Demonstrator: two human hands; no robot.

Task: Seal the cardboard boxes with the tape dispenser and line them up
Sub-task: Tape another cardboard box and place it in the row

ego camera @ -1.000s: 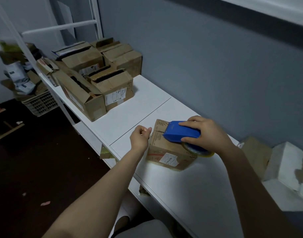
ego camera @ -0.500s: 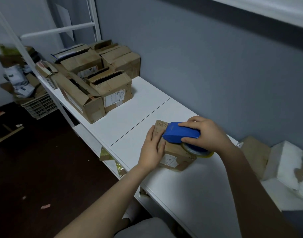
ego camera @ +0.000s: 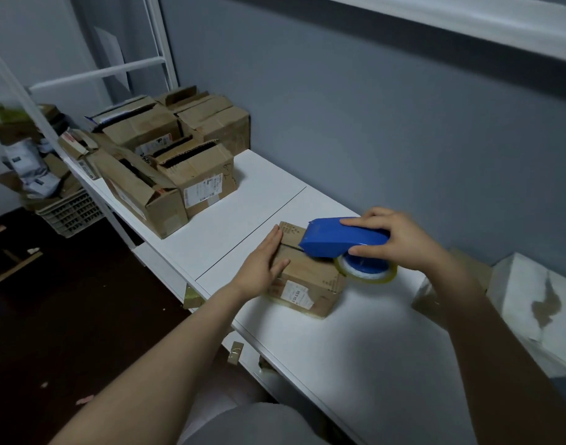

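Blue plastic marks the tape dispenser (ego camera: 342, 237), which sits on top of the small cardboard box (ego camera: 307, 277), its clear tape roll (ego camera: 368, 273) hanging past the box's right edge. The right hand (ego camera: 400, 242) wraps the dispenser, fingers over its top and thumb on the near side. The left hand (ego camera: 262, 264) lies flat against the box's left side, fingers straight and together. The box rests on the white table (ego camera: 339, 342). Well to the left of the box, larger cardboard boxes (ego camera: 179, 162) stand clustered, several with flaps open.

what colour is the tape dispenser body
Blue, on the tape dispenser held over the small cardboard box; clearest in the head view.
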